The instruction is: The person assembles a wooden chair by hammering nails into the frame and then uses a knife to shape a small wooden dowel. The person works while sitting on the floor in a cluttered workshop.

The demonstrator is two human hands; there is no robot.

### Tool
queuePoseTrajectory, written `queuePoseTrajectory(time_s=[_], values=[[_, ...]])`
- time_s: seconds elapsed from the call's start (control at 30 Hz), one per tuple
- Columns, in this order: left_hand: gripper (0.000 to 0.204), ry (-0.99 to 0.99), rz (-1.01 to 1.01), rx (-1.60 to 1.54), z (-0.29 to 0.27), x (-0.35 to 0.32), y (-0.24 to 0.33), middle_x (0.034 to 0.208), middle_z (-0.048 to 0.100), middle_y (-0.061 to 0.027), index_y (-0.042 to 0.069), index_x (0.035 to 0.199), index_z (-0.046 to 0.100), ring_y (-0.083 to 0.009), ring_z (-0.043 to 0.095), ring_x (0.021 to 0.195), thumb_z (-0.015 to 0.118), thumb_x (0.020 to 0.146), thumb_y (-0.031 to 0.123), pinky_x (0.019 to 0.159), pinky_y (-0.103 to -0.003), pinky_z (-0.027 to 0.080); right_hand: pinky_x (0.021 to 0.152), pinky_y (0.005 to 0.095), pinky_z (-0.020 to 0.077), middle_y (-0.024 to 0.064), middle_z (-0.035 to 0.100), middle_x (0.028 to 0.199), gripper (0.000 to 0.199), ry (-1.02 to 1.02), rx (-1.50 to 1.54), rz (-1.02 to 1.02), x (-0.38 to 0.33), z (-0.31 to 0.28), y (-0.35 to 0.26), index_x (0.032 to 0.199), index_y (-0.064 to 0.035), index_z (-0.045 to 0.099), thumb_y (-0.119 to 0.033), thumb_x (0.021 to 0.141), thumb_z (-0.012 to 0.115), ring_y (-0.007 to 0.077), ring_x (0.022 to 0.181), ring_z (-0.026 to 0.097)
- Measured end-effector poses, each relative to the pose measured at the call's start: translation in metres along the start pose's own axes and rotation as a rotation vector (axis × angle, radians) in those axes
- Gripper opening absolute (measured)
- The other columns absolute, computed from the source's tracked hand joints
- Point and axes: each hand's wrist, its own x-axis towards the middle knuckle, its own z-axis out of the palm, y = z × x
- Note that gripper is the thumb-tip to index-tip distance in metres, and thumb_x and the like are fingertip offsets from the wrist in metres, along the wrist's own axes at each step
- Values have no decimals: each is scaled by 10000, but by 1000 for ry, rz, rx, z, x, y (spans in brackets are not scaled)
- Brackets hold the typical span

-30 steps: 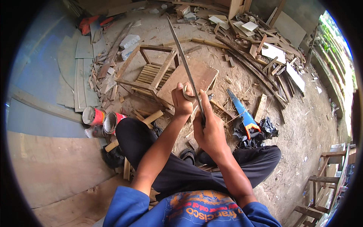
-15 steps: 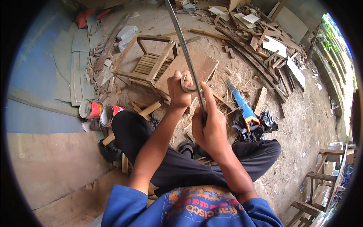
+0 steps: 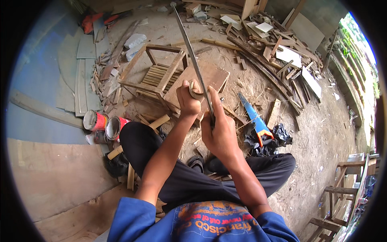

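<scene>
We grip a long thin metal blade (image 3: 193,60) in front of us, our right hand (image 3: 219,135) clamped round its near end, our left hand (image 3: 187,99) closed on a small pad (image 3: 196,92) pressed against it. The rubbing looks mid-way; most of the length lies beyond. The blade points away and slightly left, over the wooden frame (image 3: 155,74).

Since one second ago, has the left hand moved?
No: the left hand still grips the metal strip over the brown board's near edge.

Grey metal strip (image 3: 193,60), blue saw (image 3: 252,115), 2 red cans (image 3: 105,124)
</scene>
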Motion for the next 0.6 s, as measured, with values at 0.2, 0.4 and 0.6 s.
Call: queuePoseTrajectory(time_s=[0.2,0.4,0.6], values=[[550,174,49,260,8,0,19,590,433,-66,11,687,452,-162,416,550,299,1089,355,563,-334,374,522,373,465,174,571,647,648,18,3,32,-6,2,2,1535,-17,361,42,917,543,292,506,585],[531,25,-329,-218,9,1,18,571,457,-85,18,690,443,-207,451,541,304,1087,342,563,-365,374,509,381,463,181,579,652,601,114,14,-66,-10,-2,7,1509,-7,395,25,928,548,286,494,585],[299,88,-106,290,8,-12,-4,752,527,-109,12,956,465,-250,452,613,478,1070,288,657,-363,417,593,439,503,254,610,715,609,-4,-47,79,-2,1,7,1501,-2,387,8,917,560,385,599,639]])
